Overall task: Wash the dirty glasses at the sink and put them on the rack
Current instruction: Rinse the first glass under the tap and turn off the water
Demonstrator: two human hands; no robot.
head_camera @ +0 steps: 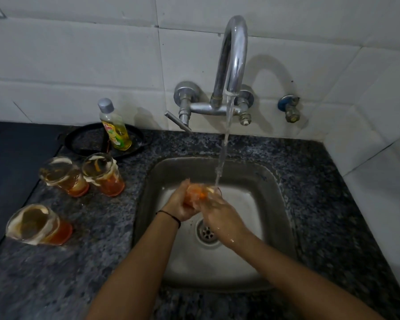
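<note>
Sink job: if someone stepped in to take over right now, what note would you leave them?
Left hand: cradling the glass in the sink, orange-tinted, under the running water.
Right hand: on the same glass, rubbing it; blurred, so the exact hold is unclear.
Waiting: three dirty glasses on the counter left of the sink: two together, one nearer, all with orange residue. Soap bottle stands behind them.
Done: nothing visibly finished; no rack in view.
Left: finish this glass, wash the other three, rack all four.

The glass between the left hand and right hand is blurry and mostly covered by fingers.
</note>
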